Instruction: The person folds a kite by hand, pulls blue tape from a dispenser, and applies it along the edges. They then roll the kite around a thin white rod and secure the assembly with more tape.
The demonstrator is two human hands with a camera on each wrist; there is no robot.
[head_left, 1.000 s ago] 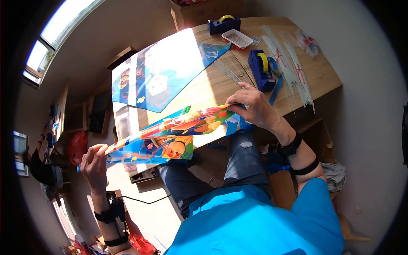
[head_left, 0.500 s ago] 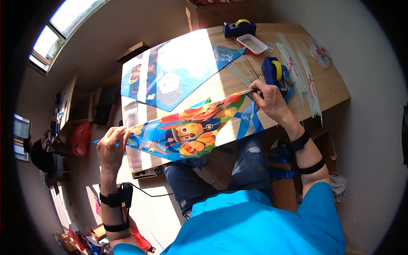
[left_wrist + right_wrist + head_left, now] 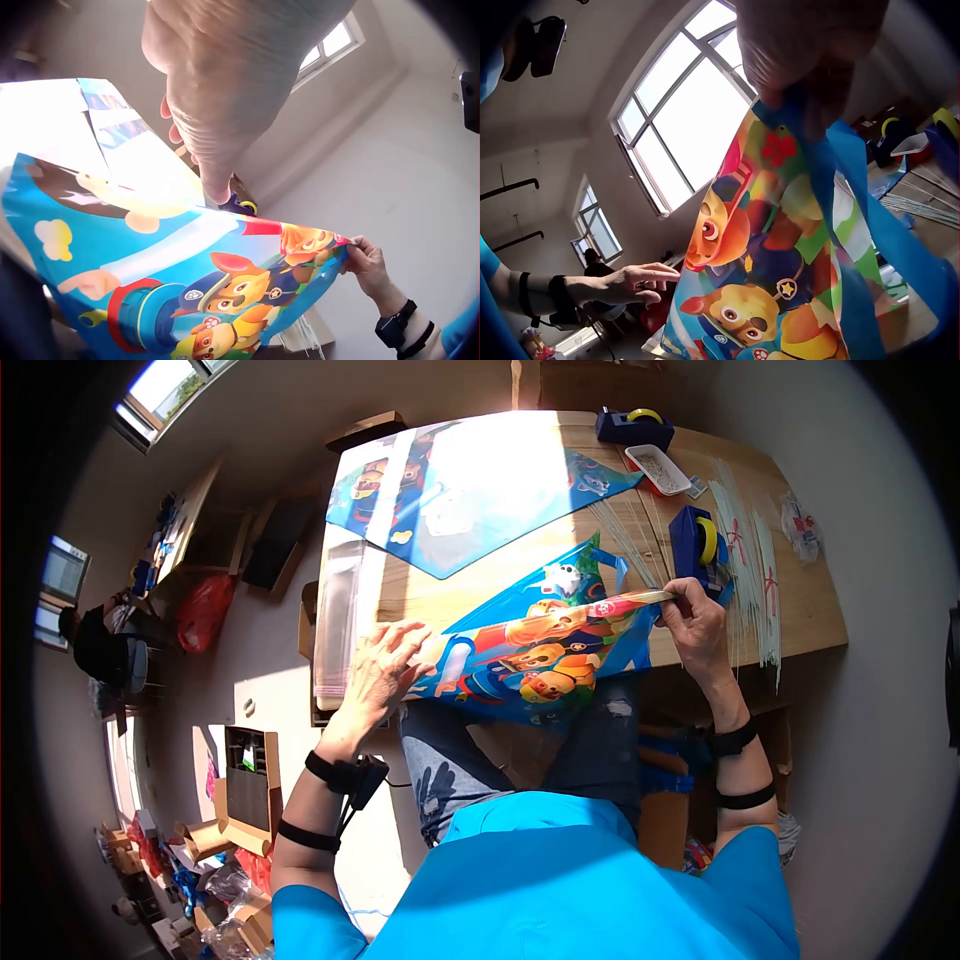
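A colourful printed plastic sheet point(image 3: 540, 660) with cartoon dogs hangs slanting over the table's front edge. My right hand point(image 3: 695, 628) pinches its upper right corner; blue ribbon point(image 3: 855, 187) hangs beneath that hand in the right wrist view. My left hand point(image 3: 380, 672) is at the sheet's left end, fingers spread and fairly straight. In the left wrist view the left hand point(image 3: 225, 97) is over the sheet's top edge, its thumb tip by that edge; whether it touches is unclear. A second printed sheet point(image 3: 480, 510) lies flat on the table, partly in bright sunlight.
Two blue tape dispensers point(image 3: 690, 540), a white tray point(image 3: 658, 470) and bundles of thin pale rods point(image 3: 740, 550) are on the table's right side. Clear plastic point(image 3: 340, 620) lies at its left edge. Boxes point(image 3: 250, 790) stand on the floor at left.
My left hand has let go of the sheet's left end, its fingers now spread. Both hands appear farther right as the view turned, and the sheet sags with a flap showing behind it.
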